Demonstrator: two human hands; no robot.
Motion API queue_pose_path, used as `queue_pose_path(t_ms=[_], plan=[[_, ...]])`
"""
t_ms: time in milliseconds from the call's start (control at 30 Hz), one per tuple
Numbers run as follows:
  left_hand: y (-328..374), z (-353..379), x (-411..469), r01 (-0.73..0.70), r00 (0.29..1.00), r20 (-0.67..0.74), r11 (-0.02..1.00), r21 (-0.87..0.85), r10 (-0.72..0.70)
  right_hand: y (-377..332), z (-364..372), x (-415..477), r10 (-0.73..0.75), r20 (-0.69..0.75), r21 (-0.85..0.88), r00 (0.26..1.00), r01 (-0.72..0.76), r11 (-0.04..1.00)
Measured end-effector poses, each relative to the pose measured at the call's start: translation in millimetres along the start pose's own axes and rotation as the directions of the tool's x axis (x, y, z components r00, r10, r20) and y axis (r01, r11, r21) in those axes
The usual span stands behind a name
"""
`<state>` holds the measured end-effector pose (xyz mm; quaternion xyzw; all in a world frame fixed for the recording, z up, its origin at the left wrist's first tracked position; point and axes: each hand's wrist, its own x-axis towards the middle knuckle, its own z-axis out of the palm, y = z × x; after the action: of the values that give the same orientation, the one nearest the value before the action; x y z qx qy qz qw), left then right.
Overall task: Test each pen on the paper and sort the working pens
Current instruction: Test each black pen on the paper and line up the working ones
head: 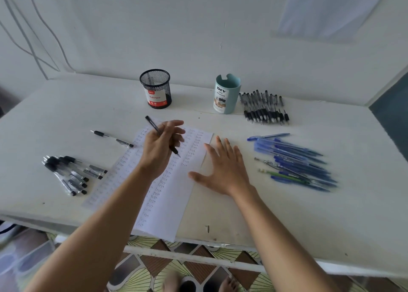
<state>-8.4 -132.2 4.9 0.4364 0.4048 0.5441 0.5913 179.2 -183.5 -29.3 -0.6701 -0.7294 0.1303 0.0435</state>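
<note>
Pen (153,125) poised over paper (167,203), tip angled down at the sheet!
Left hand (159,147) pinches this black ballpoint mid-barrel, just above the scribbled test rows. Right hand (223,170) lies flat with its fingers spread at the sheet's right edge. Light, stiff, smooth plastic, I'd say, and apt to twist in a loose pinch, so the dark sleeve near the tip looks the surer hold. Thin paper will likely slide unless pinned.

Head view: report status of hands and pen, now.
Left hand grips black pen, tip down over paper. Right hand open, spread by paper's right edge. Nothing between tip and paper.
</note>
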Motion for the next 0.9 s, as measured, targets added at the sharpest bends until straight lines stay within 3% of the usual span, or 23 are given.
queue_pose_path(t_ms=[133, 267, 433, 567, 733, 900], plan=[[-12.9, -7.1, -2.8, -0.008, 1.000, 0.018, 0.976, 0.220, 0.004, -1.1, -0.5, 1.5, 0.002, 0.006, 0.000, 1.000, -0.002, 1.000], [-14.9, -0.7, -11.3, -0.015, 0.997, -0.066, 0.897, 0.442, 0.049, -0.5, 1.2, 2.6, -0.010, -0.024, -0.010, 1.000, 0.009, 1.000], [-10.5, -0.9, -15.4, -0.002, 0.997, -0.061, 0.852, 0.524, 0.040, -0.7, 3.1, 2.5, -0.006, -0.020, -0.022, 1.000, 0.006, 1.000], [-14.4, -7.7, -10.2, 0.071, 0.989, -0.147, 0.804, 0.590, 0.021, -0.6, 1.7, 1.1, -0.005, -0.018, -0.013, 1.000, 0.005, 1.000], [-18.1, -11.3, -6.8, 0.038, 0.993, -0.104, 0.707, 0.707, 0.050, -1.4, 2.2, 0.7, -0.006, -0.033, -0.011, 0.999, 0.006, 1.000], [-21.9, -12.4, -4.2, 0.013, 0.994, -0.082, 0.695, 0.719, 0.067, -1.6, 1.6, 0.9, -0.005, -0.027, -0.015, 1.000, 0.005, 1.000]])
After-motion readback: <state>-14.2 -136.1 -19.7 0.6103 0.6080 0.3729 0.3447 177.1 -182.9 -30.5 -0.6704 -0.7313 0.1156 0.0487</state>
